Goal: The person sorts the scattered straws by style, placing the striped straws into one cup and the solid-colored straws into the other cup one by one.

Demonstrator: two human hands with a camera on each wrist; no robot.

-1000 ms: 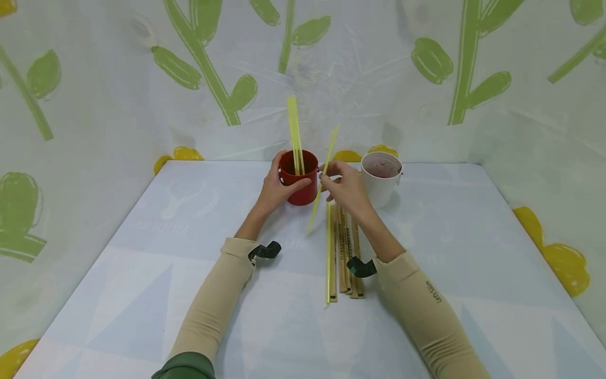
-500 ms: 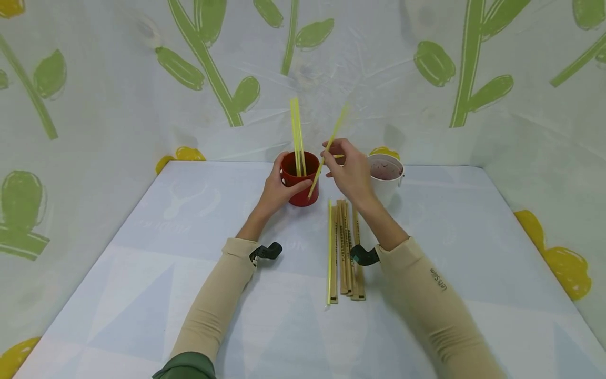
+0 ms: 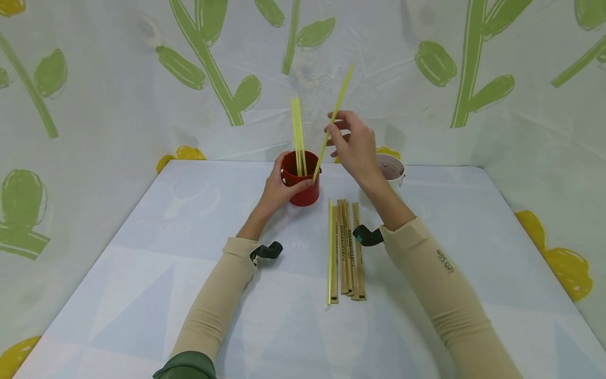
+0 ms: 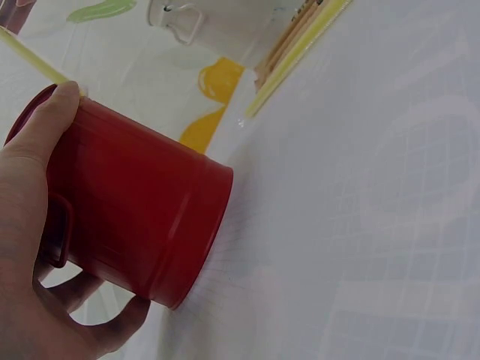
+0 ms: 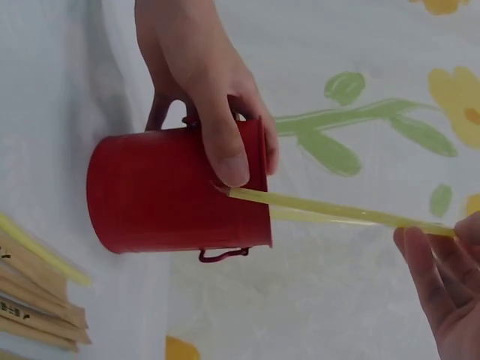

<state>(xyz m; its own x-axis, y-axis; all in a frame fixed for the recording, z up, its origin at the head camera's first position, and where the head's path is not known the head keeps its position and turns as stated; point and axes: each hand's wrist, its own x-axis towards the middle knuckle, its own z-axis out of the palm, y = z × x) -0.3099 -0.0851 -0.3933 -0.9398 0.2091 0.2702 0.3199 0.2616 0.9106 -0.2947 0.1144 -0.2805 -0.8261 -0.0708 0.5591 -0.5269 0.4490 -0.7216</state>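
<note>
Right grip, upper centre, pinching yellow straw; left grip round red bucket. Straw's prolly light, bendy, slick; mid-length hold best imo.

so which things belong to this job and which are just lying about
In use:
red bucket, held by left hand
raised yellow straw, pinched by right hand
upright yellow straws inside the bucket
likely the flat-lying yellow straw

Apparently lying about:
white bucket
brown printed strips
</note>
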